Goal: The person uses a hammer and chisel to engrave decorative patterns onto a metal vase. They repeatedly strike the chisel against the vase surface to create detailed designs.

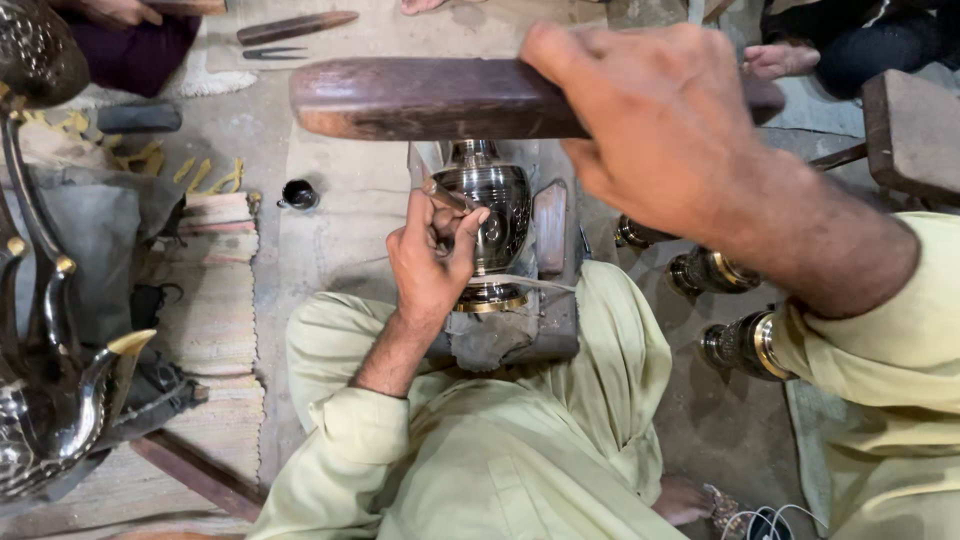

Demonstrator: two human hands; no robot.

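At frame centre, the left hand point(432, 262) is pinching a chisel point(447, 193) against the polished metal vase point(495, 215); the right hand point(660, 125) is gripping a raised wooden mallet point(430, 98). Engraving appears underway; next, a controlled strike squarely onto the chisel.

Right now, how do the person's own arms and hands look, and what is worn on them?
Both hands, the left hand and the right hand, are bare: no gloves, rings or watch are visible. The forearms show dark hair. Loose pale yellow-green sleeves are pushed up, bunching near the left elbow and on the right forearm.
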